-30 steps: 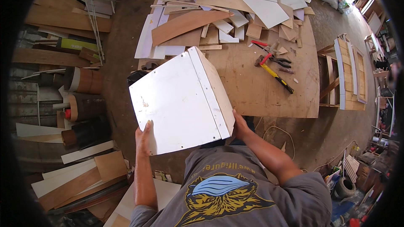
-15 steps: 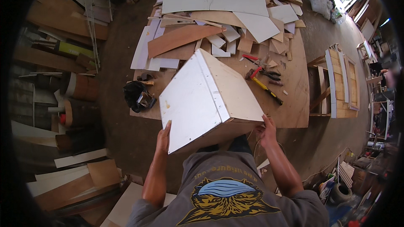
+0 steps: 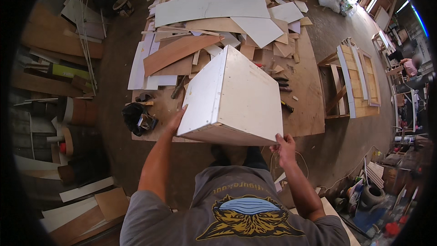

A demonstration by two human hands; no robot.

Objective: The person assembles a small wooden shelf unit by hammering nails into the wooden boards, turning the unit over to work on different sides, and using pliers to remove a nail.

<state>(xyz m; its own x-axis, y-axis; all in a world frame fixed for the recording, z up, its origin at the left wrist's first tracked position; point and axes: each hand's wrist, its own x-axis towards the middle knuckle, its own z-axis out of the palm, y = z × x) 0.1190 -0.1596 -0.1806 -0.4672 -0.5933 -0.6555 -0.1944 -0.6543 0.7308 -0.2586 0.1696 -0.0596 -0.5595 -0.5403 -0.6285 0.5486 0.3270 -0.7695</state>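
A plywood box [image 3: 249, 96] with a white face on its left side is held up, tilted, over the near edge of the wooden work table [image 3: 304, 109]. My left hand [image 3: 178, 119] grips its left side near the lower corner, the fingers partly hidden behind the white panel. At the lower right corner, my right hand [image 3: 285, 150] pinches the box's edge between thumb and fingers. Screw or nail heads dot the panels. Behind the box, pliers with dark jaws [image 3: 282, 82] and a tool with a black and yellow handle [image 3: 287, 106] lie partly covered.
White and brown board offcuts [image 3: 214, 9] are heaped over the table's far half. A black plastic bag [image 3: 133, 117] sits at its left edge. A wooden frame [image 3: 359, 79] stands to the right. Boards [image 3: 86, 214] lie at lower left. Another person [image 3: 411, 66] is far right.
The box has turned in my hands, so its bare plywood side shows more and the white face less. It now covers more of the tools. My view has shifted slightly right.
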